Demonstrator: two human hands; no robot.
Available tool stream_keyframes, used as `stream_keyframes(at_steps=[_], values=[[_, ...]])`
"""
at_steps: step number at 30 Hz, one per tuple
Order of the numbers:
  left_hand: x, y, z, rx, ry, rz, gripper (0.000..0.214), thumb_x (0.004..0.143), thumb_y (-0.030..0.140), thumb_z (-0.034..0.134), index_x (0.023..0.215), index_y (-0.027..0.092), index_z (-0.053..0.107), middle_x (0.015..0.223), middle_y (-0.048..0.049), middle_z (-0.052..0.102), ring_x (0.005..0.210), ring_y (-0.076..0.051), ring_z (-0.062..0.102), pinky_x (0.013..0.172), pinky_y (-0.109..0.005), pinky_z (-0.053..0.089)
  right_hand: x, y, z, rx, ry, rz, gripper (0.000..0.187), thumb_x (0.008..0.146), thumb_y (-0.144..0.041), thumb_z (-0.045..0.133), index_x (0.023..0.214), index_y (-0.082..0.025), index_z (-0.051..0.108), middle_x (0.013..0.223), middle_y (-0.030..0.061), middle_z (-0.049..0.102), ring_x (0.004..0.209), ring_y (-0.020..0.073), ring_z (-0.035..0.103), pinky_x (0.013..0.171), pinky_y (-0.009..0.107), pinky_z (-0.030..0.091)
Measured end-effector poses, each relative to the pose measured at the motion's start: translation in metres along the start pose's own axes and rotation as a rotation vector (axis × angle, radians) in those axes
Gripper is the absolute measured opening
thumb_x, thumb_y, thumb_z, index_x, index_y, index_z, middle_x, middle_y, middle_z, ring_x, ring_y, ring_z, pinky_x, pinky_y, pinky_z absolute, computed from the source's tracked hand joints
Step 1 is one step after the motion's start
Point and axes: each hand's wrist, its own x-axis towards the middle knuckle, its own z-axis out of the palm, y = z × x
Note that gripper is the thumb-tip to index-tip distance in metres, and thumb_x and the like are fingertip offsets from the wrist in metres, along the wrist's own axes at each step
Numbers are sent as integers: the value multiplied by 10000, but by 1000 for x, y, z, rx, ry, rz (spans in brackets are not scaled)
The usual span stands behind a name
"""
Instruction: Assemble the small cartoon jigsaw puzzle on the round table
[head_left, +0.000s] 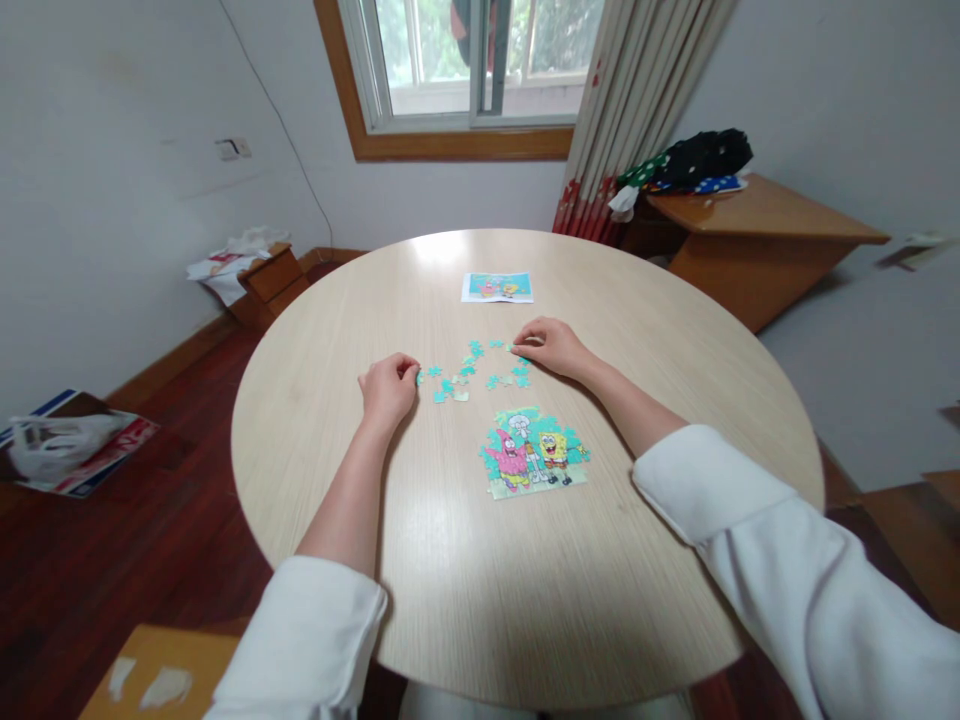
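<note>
Puzzle (534, 452), half built, lies nearest us on the table (315, 430). Beyond it, loose pieces (469, 375) are spread flat, likely for sorting. Our left hand (388, 388) curls beside them, grip unclear, while our right hand (547, 345) pinches a teal piece (520, 356). Farthest, the reference picture (497, 287) faces us.

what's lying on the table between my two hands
A scatter of loose teal puzzle pieces lies between the left hand and the right hand, in the head view.

1 table (337, 480), 1 part-built puzzle (534, 452), 1 picture sheet (497, 287), roughly 12 loose pieces (472, 372), 1 left hand (388, 388), 1 right hand (551, 347)
</note>
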Motion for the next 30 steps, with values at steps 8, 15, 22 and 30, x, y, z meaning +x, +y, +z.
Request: stream_keyframes(at_steps=[8, 15, 22, 30], values=[[0, -1, 1, 3, 2, 3, 168, 829, 256, 519, 801, 231, 683, 902, -45, 740, 933, -233, 642, 935, -413, 358, 0, -3, -1, 149, -25, 87, 217, 667, -390, 740, 687, -179, 694, 767, 57, 680, 730, 182, 613, 740, 362, 507], [1, -2, 1, 5, 3, 10, 174, 827, 257, 520, 805, 229, 690, 901, -49, 739, 925, -233, 642, 928, -409, 360, -1, -9, -1, 273, -49, 159, 242, 616, -382, 767, 691, -176, 667, 668, 30, 655, 638, 161, 581, 638, 330, 488], [1, -2, 1, 6, 2, 10, 169, 829, 262, 519, 796, 234, 683, 895, -39, 738, 931, -230, 642, 933, -404, 359, -5, -18, 2, 154, -6, -8, 209, 743, -360, 690, 856, -187, 726, 757, 33, 649, 693, 160, 568, 702, 347, 488], [0, -1, 0, -7, 4, 10, 178, 825, 252, 518, 795, 222, 692, 885, -51, 737, 914, -232, 645, 940, -417, 357, -14, -54, -3, 307, -5, 66, 163, 775, -364, 679, 810, -206, 700, 807, 69, 687, 783, 215, 634, 799, 432, 521]])
